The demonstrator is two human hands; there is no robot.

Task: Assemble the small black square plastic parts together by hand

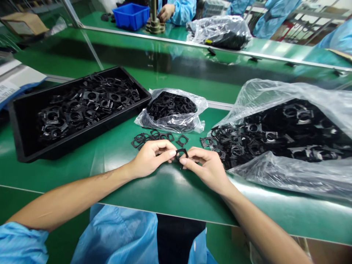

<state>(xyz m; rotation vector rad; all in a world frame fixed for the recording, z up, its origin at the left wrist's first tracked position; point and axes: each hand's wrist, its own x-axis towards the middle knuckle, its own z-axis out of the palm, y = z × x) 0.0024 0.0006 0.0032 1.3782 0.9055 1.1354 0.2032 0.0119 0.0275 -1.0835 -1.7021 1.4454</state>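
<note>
Between my two hands is a small black plastic ring-shaped part [182,150], held up just above the green table. My left hand [151,156] pinches its left side between thumb and fingers. On the other side, the thumb and fingers of my right hand [206,165] close on it. Just beyond my left hand lie several flat black square frames with round holes [143,138], and one frame [182,140] sits apart from them. Behind these, an opened clear bag [199,104] is filled with similar thin black pieces. My fingers hide part of the held piece.
A black tray [82,143] of black parts stands at the left. To the right, a large clear bag [255,91] spills black parts onto the green table [154,194]. Beyond a metal rail are a blue bin [130,18], another bagged load [220,31] and a co-worker's hand [166,13].
</note>
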